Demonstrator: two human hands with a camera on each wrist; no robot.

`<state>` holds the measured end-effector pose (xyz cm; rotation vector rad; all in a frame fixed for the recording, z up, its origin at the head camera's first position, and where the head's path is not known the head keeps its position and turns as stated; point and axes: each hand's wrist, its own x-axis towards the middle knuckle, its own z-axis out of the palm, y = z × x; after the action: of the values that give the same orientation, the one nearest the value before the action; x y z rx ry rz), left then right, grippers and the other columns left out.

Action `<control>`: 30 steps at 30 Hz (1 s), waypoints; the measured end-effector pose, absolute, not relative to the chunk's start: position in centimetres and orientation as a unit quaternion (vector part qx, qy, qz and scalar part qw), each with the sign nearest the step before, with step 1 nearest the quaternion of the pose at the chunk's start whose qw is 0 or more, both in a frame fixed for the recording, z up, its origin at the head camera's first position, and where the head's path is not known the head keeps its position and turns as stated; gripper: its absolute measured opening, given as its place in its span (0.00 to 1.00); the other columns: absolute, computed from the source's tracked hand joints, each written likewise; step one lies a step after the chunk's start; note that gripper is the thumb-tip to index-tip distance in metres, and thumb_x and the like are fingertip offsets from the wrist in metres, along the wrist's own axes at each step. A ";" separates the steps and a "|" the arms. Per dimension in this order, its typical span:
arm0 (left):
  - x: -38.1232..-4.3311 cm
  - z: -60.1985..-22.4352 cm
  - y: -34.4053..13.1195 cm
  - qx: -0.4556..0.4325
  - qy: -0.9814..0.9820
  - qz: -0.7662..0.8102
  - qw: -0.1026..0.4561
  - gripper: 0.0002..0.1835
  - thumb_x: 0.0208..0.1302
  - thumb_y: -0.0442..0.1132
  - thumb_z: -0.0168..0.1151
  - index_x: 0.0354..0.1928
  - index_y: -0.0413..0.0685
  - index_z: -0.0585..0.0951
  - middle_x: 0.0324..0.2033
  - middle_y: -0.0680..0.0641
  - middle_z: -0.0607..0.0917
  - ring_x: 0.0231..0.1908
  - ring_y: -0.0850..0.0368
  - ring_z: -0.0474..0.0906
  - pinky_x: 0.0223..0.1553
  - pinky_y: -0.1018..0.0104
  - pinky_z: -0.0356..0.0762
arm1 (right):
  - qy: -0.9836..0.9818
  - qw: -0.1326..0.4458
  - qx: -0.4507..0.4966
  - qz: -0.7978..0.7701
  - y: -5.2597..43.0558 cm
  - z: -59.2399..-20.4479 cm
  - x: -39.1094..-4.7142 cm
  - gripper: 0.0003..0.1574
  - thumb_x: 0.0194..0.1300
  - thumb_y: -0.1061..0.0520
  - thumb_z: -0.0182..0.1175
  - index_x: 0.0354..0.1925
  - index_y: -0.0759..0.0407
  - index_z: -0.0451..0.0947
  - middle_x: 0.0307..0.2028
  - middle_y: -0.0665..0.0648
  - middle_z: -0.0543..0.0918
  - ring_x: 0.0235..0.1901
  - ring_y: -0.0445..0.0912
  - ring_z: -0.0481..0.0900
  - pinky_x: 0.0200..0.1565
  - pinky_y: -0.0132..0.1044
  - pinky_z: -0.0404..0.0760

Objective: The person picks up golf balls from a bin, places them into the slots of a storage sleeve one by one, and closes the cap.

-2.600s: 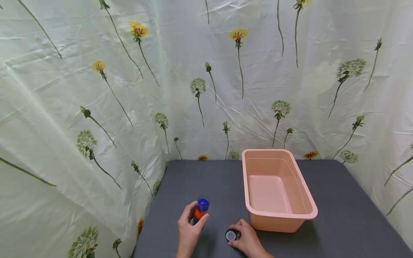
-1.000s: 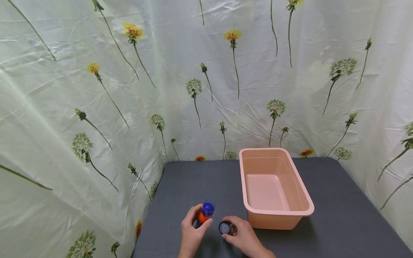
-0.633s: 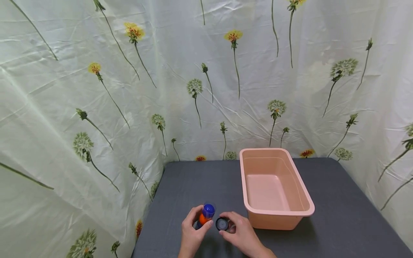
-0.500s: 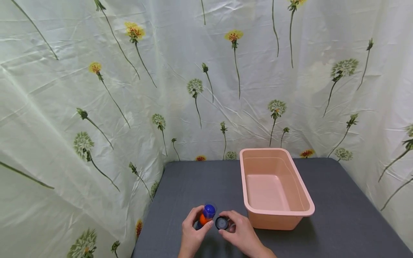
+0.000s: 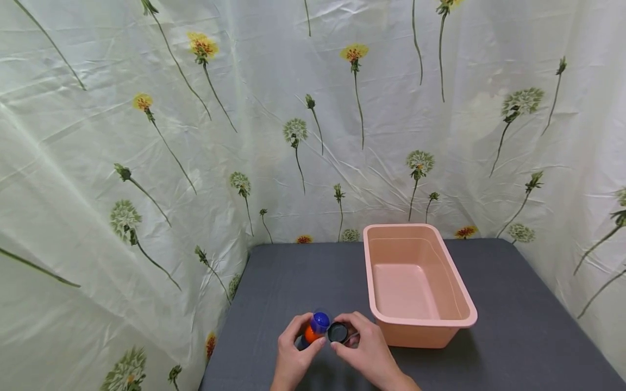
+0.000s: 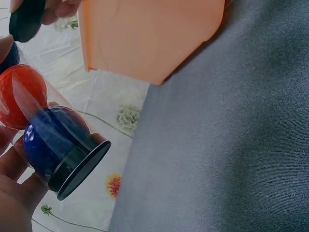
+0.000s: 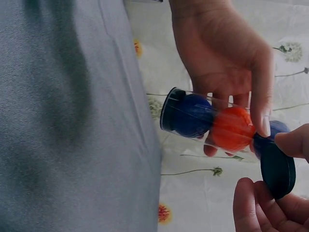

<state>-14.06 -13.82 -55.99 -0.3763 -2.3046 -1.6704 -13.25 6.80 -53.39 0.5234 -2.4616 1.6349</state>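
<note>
My left hand (image 5: 292,347) grips a clear plastic tube (image 7: 208,137) with balls inside: an orange ball (image 7: 231,128) between two blue balls (image 7: 193,116). A dark end cap (image 6: 82,169) closes the tube's lower end. Between the thumb and fingers of my right hand (image 5: 368,347) is a loose dark round cap (image 5: 338,332). That cap is right beside the tube's upper end, tilted to it; whether they touch I cannot tell. In the left wrist view, the tube's upper end is partly cut off by the frame.
A pink plastic tub (image 5: 420,325) stands on the dark grey tabletop (image 5: 303,271), just beyond and right of my right hand. A flower-printed curtain (image 5: 313,108) hangs behind and beside the table.
The cap in my right hand has moved left and up to the tube's upper end. My left hand has shifted right with the tube, which now leans more to the right.
</note>
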 end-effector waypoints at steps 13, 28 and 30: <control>-13.9 -55.5 -13.6 -0.164 -0.788 -0.577 0.143 0.24 0.57 0.42 0.77 0.56 0.60 0.80 0.46 0.57 0.84 0.46 0.58 0.82 0.52 0.61 0.80 | -0.781 0.055 0.150 0.604 7.2 -51.2 -12.4 0.25 0.56 0.52 0.77 0.52 0.49 0.82 0.46 0.56 0.85 0.41 0.42 0.86 0.41 0.34 0.84; -13.6 -55.3 -12.6 -0.225 -0.791 -0.555 0.127 0.24 0.59 0.46 0.75 0.57 0.59 0.80 0.46 0.56 0.83 0.45 0.58 0.82 0.50 0.61 0.80 | -0.760 0.022 0.133 0.636 9.0 -49.6 -12.6 0.29 0.57 0.50 0.76 0.56 0.46 0.81 0.49 0.54 0.85 0.44 0.46 0.85 0.45 0.34 0.83; -13.6 -55.3 -12.5 -0.242 -0.793 -0.543 0.133 0.24 0.60 0.45 0.75 0.58 0.57 0.80 0.46 0.54 0.83 0.44 0.58 0.81 0.49 0.61 0.81 | -0.773 0.029 0.148 0.617 9.2 -49.4 -12.7 0.27 0.58 0.50 0.75 0.56 0.46 0.82 0.48 0.52 0.85 0.43 0.46 0.85 0.43 0.33 0.83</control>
<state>-13.59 -12.45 -55.31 -0.7023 -2.2997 -1.5762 -12.70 9.21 -49.40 0.4557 -2.3836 1.9018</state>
